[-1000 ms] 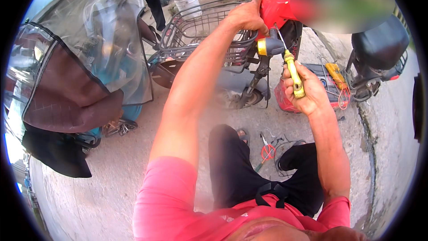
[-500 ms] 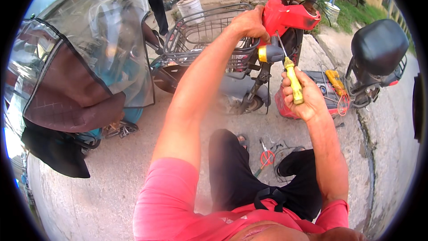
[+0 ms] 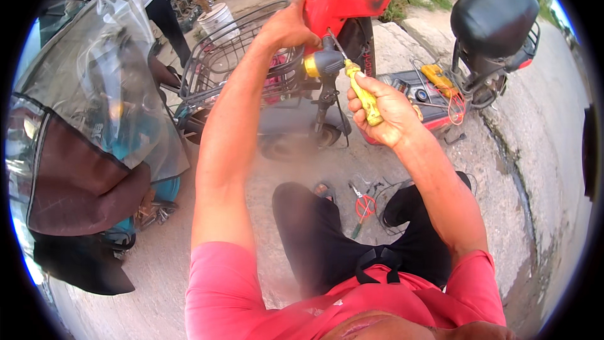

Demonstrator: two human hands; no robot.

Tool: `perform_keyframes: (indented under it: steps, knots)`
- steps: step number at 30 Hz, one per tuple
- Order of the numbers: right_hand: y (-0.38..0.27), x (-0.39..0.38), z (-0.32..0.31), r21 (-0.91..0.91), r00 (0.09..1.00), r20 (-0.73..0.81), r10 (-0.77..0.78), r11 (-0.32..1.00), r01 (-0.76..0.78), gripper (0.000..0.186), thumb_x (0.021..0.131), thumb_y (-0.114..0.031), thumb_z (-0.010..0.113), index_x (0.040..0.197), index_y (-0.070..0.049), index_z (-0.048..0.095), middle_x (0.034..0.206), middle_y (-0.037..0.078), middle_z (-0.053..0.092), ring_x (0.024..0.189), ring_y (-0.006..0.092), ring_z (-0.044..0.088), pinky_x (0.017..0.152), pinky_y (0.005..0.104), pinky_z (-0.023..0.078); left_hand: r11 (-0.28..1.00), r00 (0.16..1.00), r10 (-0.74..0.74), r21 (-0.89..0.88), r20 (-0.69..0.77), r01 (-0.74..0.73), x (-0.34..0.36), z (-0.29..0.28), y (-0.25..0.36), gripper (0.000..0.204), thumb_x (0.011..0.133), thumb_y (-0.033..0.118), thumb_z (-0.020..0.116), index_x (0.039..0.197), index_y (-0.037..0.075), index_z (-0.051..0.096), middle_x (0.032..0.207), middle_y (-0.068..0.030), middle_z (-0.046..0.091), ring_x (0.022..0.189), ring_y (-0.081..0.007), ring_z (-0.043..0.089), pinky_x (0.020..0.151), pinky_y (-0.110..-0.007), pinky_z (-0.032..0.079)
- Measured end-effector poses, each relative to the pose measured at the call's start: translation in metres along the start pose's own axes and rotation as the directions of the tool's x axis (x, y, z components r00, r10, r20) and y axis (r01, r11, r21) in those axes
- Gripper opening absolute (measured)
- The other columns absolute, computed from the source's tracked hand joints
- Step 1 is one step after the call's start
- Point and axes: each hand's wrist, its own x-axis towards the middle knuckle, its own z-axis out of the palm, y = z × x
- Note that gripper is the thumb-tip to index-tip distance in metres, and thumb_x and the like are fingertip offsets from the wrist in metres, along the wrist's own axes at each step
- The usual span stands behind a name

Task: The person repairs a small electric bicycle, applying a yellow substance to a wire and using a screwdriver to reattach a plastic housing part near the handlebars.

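My left hand (image 3: 286,25) grips the side of a red plastic housing (image 3: 340,3) at the front of an electric scooter, fingers wrapped against it. In my right hand (image 3: 384,110) is a yellow-handled screwdriver (image 3: 355,79), its shaft angled up into a hole in the housing's lower part. Just below that sits a dark grey cylindrical part with a yellow band (image 3: 324,63). A black wire basket (image 3: 214,69) lies left of it, partly behind my left arm.
A clear-covered vehicle (image 3: 94,88) stands left, a person (image 3: 160,9) behind it. A white bucket (image 3: 219,19) is at the back. Right are a black seat box (image 3: 487,16) and a yellow meter (image 3: 437,79) on a red-sided base. Red-handled scissors (image 3: 365,204) lie on the ground between my knees.
The view has turned, shifting the scooter up and leftward in the picture and showing more of the other person. Both hands keep their holds, with the screwdriver still at the housing.
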Motion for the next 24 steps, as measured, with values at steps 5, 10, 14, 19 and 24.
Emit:
perform_keyframes:
  steps: [5, 10, 14, 19, 24]
  knots:
    - [-0.001, 0.000, -0.013, 0.184, 0.982, 0.172, 0.080, 0.976, -0.112, 0.032, 0.107, -0.036, 0.057, 0.116, -0.006, 0.060, 0.086, 0.000, 0.063, 0.065, 0.0082, 0.061, 0.051, 0.0211, 0.051, 1.000, 0.999, -0.013, -0.024, 0.030, 0.014, 0.004, 0.003, 0.002, 0.115, 0.053, 0.032, 0.091, 0.151, 0.000, 0.040, 0.127, -0.0206, 0.069, 0.121, -0.0336, 0.065, 0.105, -0.040, 0.050]
    - [-0.010, -0.003, -0.008, 0.166, 0.980, 0.177, 0.087, 0.979, -0.117, 0.030, 0.103, -0.036, 0.063, 0.111, -0.007, 0.062, 0.085, -0.001, 0.062, 0.067, 0.0086, 0.060, 0.049, 0.0209, 0.048, 1.000, 1.000, 0.001, -0.017, 0.019, -0.001, 0.005, 0.003, -0.001, 0.116, 0.052, 0.032, 0.091, 0.151, 0.000, 0.041, 0.128, -0.0201, 0.069, 0.123, -0.0335, 0.064, 0.106, -0.039, 0.050]
    - [-0.006, -0.004, 0.000, 0.043, 0.999, 0.016, 0.048, 0.998, -0.049, 0.030, 0.101, -0.035, 0.067, 0.109, -0.007, 0.063, 0.085, -0.001, 0.063, 0.065, 0.0086, 0.059, 0.048, 0.0199, 0.046, 0.999, 0.999, -0.007, -0.044, 0.050, 0.009, 0.005, 0.002, -0.001, 0.115, 0.052, 0.032, 0.091, 0.151, 0.000, 0.042, 0.128, -0.0203, 0.069, 0.122, -0.0338, 0.065, 0.105, -0.039, 0.050]
    - [-0.002, -0.009, 0.001, -0.081, 0.998, -0.057, -0.016, 0.997, 0.011, 0.032, 0.104, -0.037, 0.061, 0.112, -0.006, 0.063, 0.085, 0.000, 0.063, 0.064, 0.0079, 0.057, 0.049, 0.0203, 0.045, 0.999, 0.999, 0.014, -0.051, 0.045, -0.012, 0.005, 0.003, 0.000, 0.114, 0.052, 0.031, 0.091, 0.150, -0.001, 0.042, 0.127, -0.0216, 0.069, 0.120, -0.0345, 0.065, 0.105, -0.039, 0.050]
    - [-0.010, 0.001, -0.016, 0.169, 0.973, 0.186, 0.140, 0.970, -0.172, 0.035, 0.106, -0.039, 0.057, 0.114, -0.005, 0.062, 0.087, 0.000, 0.062, 0.063, 0.0074, 0.055, 0.050, 0.0207, 0.044, 0.999, 1.000, 0.004, -0.033, 0.027, -0.003, 0.004, 0.003, 0.003, 0.114, 0.052, 0.031, 0.090, 0.149, -0.002, 0.042, 0.126, -0.0224, 0.069, 0.120, -0.0350, 0.065, 0.104, -0.039, 0.050]
